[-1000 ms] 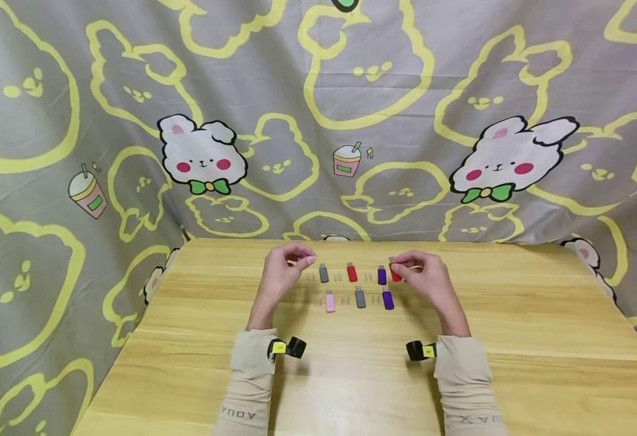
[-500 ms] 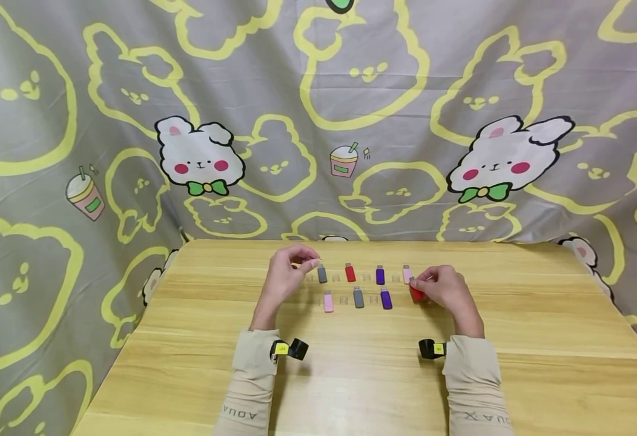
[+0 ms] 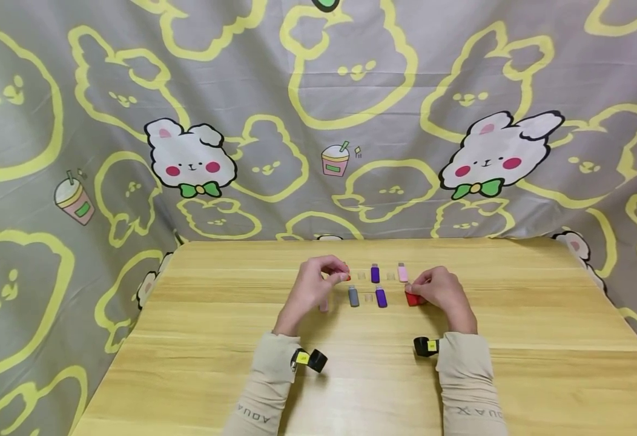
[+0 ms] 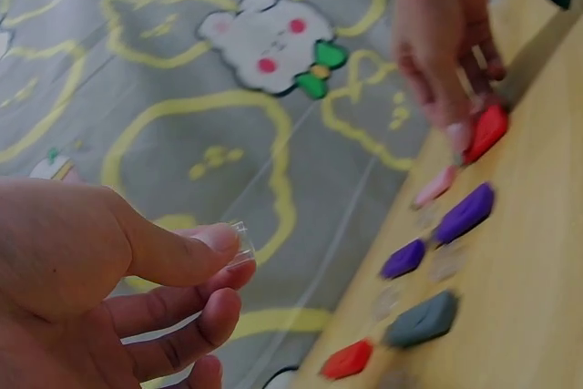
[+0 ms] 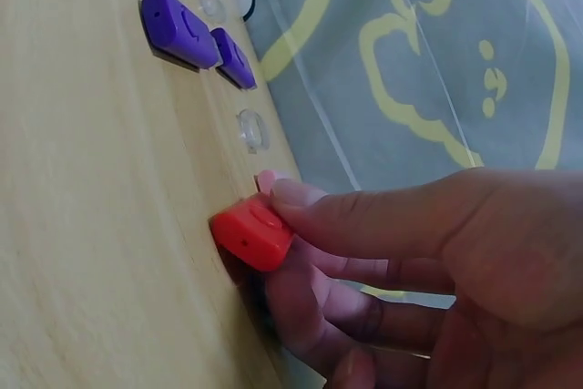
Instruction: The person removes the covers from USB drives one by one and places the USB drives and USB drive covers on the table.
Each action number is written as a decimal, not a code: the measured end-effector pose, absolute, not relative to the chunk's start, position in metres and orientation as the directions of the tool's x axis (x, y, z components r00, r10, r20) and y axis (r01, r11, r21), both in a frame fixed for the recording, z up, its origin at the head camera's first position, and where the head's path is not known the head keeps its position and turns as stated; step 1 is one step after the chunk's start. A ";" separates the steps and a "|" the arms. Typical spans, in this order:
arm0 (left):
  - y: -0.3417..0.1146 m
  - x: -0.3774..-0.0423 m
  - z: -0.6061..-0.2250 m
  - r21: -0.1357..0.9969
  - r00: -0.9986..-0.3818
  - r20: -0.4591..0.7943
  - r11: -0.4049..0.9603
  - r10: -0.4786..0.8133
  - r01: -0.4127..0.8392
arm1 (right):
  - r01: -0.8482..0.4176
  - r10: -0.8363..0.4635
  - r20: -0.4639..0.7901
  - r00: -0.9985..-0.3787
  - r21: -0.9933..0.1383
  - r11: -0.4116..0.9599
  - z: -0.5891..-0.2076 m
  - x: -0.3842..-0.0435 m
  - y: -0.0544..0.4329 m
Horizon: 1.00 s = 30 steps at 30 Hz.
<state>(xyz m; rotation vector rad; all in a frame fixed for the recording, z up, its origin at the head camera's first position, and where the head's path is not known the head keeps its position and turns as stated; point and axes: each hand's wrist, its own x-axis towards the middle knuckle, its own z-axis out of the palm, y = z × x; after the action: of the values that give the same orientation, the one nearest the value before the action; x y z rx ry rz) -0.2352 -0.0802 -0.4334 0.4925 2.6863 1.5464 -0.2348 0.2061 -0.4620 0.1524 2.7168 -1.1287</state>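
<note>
My right hand pinches a red USB stick between thumb and fingers, at the table surface by the right end of the front row. In the left wrist view, a small clear plastic cap is pinched between thumb and fingertip of my left hand. That hand hovers over the left part of the rows, partly covering another red USB stick and a pink one. Beyond my right fingers lies a second pink USB stick. Two purple sticks and a grey one lie between the hands.
Clear caps lie between the sticks on the wooden table. A patterned grey curtain hangs along the table's back edge. Each wrist carries a small black camera.
My right hand has carried the red USB stick rightward and toward me, past the pink one, to the front row's end. My left hand has moved right and slightly nearer with the clear cap.
</note>
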 end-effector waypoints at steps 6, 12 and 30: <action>-0.049 -0.236 -0.441 0.802 -0.932 0.168 0.506 0.320 0.318 | 0.179 0.040 -0.220 -0.975 -0.661 0.729 -0.461 -0.232 0.209; -0.014 -0.235 -0.452 0.677 -0.906 0.177 0.621 0.384 0.395 | 0.185 0.043 -0.222 -0.974 -0.672 0.717 -0.463 -0.227 0.214; 0.029 -0.233 -0.473 0.325 -0.880 0.206 0.818 0.428 0.474 | 0.174 0.049 -0.188 -0.981 -0.738 0.652 -0.456 -0.228 0.220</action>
<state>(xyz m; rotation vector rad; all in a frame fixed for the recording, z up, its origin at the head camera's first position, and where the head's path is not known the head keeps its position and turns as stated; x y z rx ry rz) -0.2330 0.0295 -0.4730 0.7755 3.1126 0.6096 -0.2277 0.2203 -0.4565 0.1853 2.7155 -1.2374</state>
